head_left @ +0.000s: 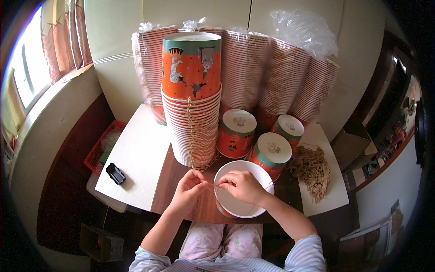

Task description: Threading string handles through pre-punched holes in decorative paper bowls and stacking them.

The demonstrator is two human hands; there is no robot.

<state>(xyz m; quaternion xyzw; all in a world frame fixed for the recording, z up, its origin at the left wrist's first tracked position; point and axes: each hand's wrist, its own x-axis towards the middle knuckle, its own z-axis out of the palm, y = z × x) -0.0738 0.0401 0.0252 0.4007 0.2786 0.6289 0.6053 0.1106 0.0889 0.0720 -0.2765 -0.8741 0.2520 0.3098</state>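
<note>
A round paper bucket with a white inside stands upright at the table's front edge, its mouth facing me. My left hand is just outside its left rim, thumb and fingers pinched on a thin tan cord. Over the bucket's mouth, my right hand has its fingers pinched together at the same cord by the left rim. A short piece of cord also shows at the right rim. The cord's exact path through the rim is too small to make out.
Behind my hands rises a tall stack of nested buckets with cords hanging down it. Upturned orange-green buckets stand to its right. Plastic-wrapped stacks line the back. A cord pile lies right, a black plastic holder left.
</note>
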